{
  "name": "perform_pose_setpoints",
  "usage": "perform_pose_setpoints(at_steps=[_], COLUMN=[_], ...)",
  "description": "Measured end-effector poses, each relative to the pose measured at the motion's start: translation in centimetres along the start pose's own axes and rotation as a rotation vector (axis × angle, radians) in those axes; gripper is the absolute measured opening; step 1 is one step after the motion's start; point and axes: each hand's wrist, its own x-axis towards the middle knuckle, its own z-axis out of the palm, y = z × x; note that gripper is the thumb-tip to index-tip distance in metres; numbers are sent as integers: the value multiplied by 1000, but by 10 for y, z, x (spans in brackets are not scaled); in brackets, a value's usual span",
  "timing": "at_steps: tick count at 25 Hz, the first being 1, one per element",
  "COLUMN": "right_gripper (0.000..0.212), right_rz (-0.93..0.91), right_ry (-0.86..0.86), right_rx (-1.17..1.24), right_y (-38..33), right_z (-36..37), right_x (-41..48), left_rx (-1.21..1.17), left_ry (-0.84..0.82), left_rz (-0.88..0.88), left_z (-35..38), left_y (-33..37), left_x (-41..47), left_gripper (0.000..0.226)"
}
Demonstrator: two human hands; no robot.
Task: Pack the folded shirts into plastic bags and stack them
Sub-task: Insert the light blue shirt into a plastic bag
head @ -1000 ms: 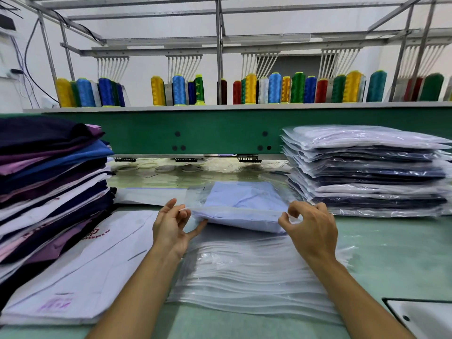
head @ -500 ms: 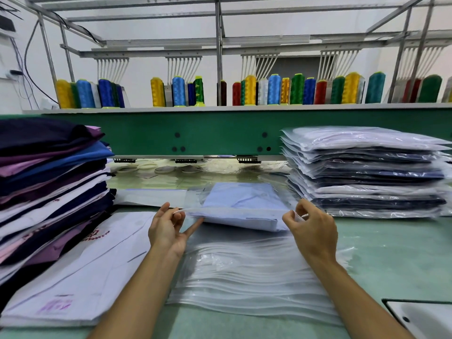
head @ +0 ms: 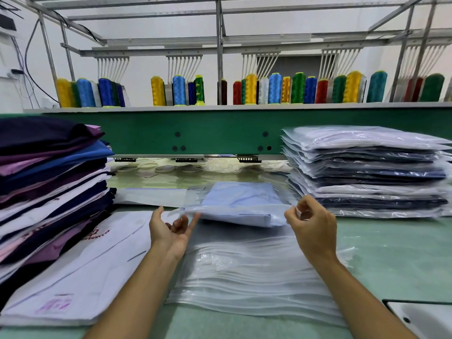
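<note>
Bright, even, diffuse light falls from above the green beam [head: 220,133]; shadows are soft and deepest beneath it. Pale glare streaks the plastic bags [head: 244,277] below the beam. Wide-angle distortion bows the frame rails [head: 220,40] above it.

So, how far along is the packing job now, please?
Done: a tall stack of bagged shirts sits on the right. In hand: a light blue shirt lies inside its bag; the right hand pinches the bag's edge, and the left hand touches it with open fingers. It is not yet stacked. Left: a big pile of unbagged shirts on the left, with empty bags ready.
</note>
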Motion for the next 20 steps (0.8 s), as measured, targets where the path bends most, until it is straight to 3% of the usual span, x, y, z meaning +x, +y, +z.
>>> perform_pose_setpoints(at_steps=[3, 5, 9, 15, 18, 20], right_gripper=[24, 20, 26, 29, 24, 19], right_rz=[-13, -35, -55, -43, -33, -9], right_ry=[-43, -94, -220, -432, -453, -386], right_rx=[92, 153, 302, 370, 427, 397], right_y=[-5, -12, -24, -24, -27, -26], right_z=[1, 3, 9, 11, 12, 13], right_x=[-2, -7, -14, -23, -23, -20], left_rx=[250, 452, 594, 936, 963, 965], left_ry=[-104, -141, -85, 280, 291, 239], left_rz=[-77, -97, -134, 138, 283, 371], left_z=[6, 17, 45, 60, 72, 84], left_y=[-14, -31, -64, -85, -81, -75], left_x=[-8, -15, -18, -3, -5, -5], left_gripper=[56, 54, 44, 58, 63, 54])
